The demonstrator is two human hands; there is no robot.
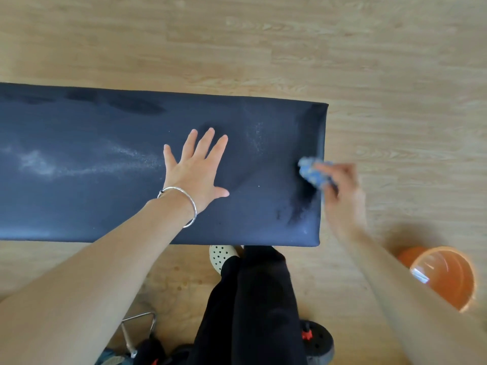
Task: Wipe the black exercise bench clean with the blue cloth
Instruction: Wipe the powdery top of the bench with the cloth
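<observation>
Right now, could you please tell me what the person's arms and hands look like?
Both forearms are bare: no sleeves, no gloves. The left hand has a thin silver bangle at its wrist. The right hand is blurred; no jewellery can be made out on it.

This looks like a room for exercise, maybe a small gym at home. A long black padded bench point(105, 167) stands on a pale floor point(237, 43) of wood-pattern boards. Counting from the bench's middle, what seems a black weight with red parts point(317, 341) lies at five o'clock, and a metal triangle handle point(138, 327) at seven o'clock. An orange plastic bucket point(453, 288) at four o'clock and a white clog point(221, 255) at six o'clock give a domestic look.
</observation>
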